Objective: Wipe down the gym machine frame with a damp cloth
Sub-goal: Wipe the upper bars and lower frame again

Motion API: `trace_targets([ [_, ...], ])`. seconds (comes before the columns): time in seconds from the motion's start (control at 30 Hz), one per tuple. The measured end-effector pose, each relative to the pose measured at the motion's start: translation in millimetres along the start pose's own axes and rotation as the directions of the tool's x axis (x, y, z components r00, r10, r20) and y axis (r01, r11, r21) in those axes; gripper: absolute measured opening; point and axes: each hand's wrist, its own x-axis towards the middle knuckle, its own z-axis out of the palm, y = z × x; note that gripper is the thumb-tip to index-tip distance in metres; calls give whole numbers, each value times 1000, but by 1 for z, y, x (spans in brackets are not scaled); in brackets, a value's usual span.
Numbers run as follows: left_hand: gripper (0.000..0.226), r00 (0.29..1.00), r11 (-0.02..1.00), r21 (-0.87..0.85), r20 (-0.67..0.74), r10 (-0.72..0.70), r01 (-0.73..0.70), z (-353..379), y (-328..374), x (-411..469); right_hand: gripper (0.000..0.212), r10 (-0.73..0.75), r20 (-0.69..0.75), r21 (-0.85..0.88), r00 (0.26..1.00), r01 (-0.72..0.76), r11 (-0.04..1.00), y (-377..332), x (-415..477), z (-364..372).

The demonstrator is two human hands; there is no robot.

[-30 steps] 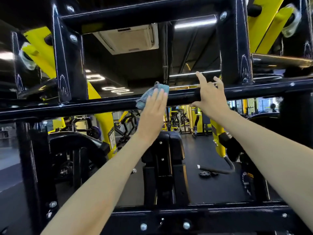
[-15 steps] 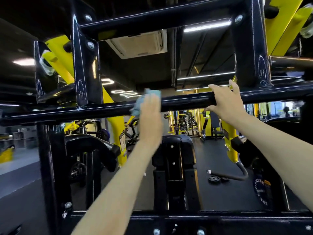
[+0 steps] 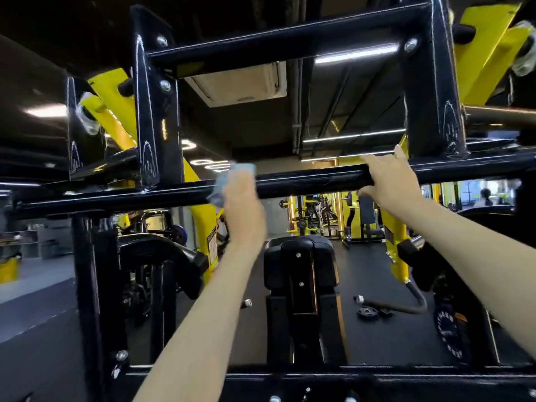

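Head camera, looking up through the black machine frame [image 3: 156,120]: the wiping is under way on the middle crossbar [image 3: 307,181], a round, glossy black tube that runs from side to side between bolted uprights. The left hand [image 3: 243,207] presses a pale blue cloth [image 3: 229,177] against the near face of that crossbar, just right of the left upright. The cloth is bunched and soft, and its edges show above and to the left of the hand. Blur softens the hand, but its fingers look straight and together, flat on the cloth and not curled round it. The right hand [image 3: 390,182] steadies farther right on the same crossbar, with fingers draped over the top and the thumb underneath, clamped around the tube.

By my judgement only a stretch of this tube is being covered, with the uprights, the top bar and the bottom rail left to do. The next stroke calls for firm, even pressure along the round surface. Welds and bolt heads near the upright will likely snag the cloth, so it should be folded round them.
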Motion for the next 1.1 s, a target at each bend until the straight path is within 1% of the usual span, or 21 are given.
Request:
trace_targets([
  [0.07, 45, 989, 989, -101, 94, 115, -105, 2, 32, -7, 58, 26, 40, -46, 999, -24, 999, -1, 1, -4],
  [0.1, 47, 975, 977, -125, 124, 186, -171, -1, 41, -11, 64, 47, 53, -68, 997, -44, 997, -6, 2, -6],
  [0.17, 58, 911, 940, -146, 238, 337, -309, -12, 26, -5, 83, 73, 60, -76, 996, -68, 995, -26, 8, -12],
  [0.2, 59, 886, 931, -125, 285, 365, -343, -22, 9, 1, 91, 54, 61, -61, 997, -50, 997, -40, 9, -16],
  [0.23, 56, 869, 925, -46, 326, 371, -378, -31, -8, 6, 97, 6, 65, -45, 998, -4, 999, -57, 10, -19],
  [0.3, 45, 917, 956, 48, 299, 263, -290, -56, -54, 9, 96, -117, 66, -10, 991, 118, 993, -94, 10, -21],
  [0.37, 47, 951, 985, 151, 308, 33, -83, -77, -110, 11, 82, -179, 47, 63, 983, 176, 982, -128, 11, -21],
  [0.4, 54, 963, 974, 220, 268, -18, -43, -89, -133, 12, 75, -189, 42, 107, 981, 183, 977, -144, 12, -20],
  [0.47, 67, 974, 980, 196, 214, -77, 35, -98, -165, 17, 66, -233, 58, 168, 971, 221, 961, -177, 14, -19],
  [0.57, 70, 979, 970, 211, 139, -149, 117, -83, -152, 15, 59, -321, 16, 237, 947, 308, 921, -222, 22, -19],
  [0.6, 69, 983, 980, 158, 116, -141, 121, -77, -141, 12, 57, -344, 3, 248, 939, 333, 910, -235, 24, -19],
  [0.63, 66, 987, 986, 149, 133, -89, 68, -73, -136, 7, 55, -366, -10, 246, 931, 357, 901, -246, 28, -19],
  [0.67, 62, 979, 980, 197, 203, -6, -35, -74, -136, 5, 54, -381, -22, 234, 924, 376, 897, -257, 31, -19],
  [0.7, 56, 965, 979, 179, 260, 46, -95, -80, -143, 10, 54, -394, -27, 216, 919, 390, 895, -266, 34, -19],
  [0.73, 53, 958, 976, 190, 281, 53, -109, -88, -156, 16, 53, -406, -17, 205, 914, 401, 893, -275, 36, -19],
  [0.8, 60, 973, 953, 266, 213, 90, -146, -99, -185, 25, 49, -420, 7, 213, 908, 409, 888, -289, 41, -19],
  [0.83, 68, 980, 960, 253, 186, 74, -120, -99, -195, 26, 48, -418, 13, 223, 908, 405, 887, -294, 43, -18],
  [0.9, 74, 993, 973, 218, 106, 49, -72, -88, -195, 27, 45, -413, 18, 225, 911, 398, 889, -298, 45, -14],
  [1.0, 70, 1000, 973, 231, 8, 11, -13, -81, -183, 18, 45, -445, -3, 160, 896, 439, 884, -294, 42, -8],
  [1.03, 65, 999, 970, 240, -18, -33, 36, -85, -188, 18, 44, -462, -16, 106, 887, 461, 881, -289, 42, -7],
  [1.1, 59, 974, 942, 248, -66, -216, 225, -100, -205, 21, 41, -495, -15, 69, 869, 495, 866, -281, 44, -5],
])
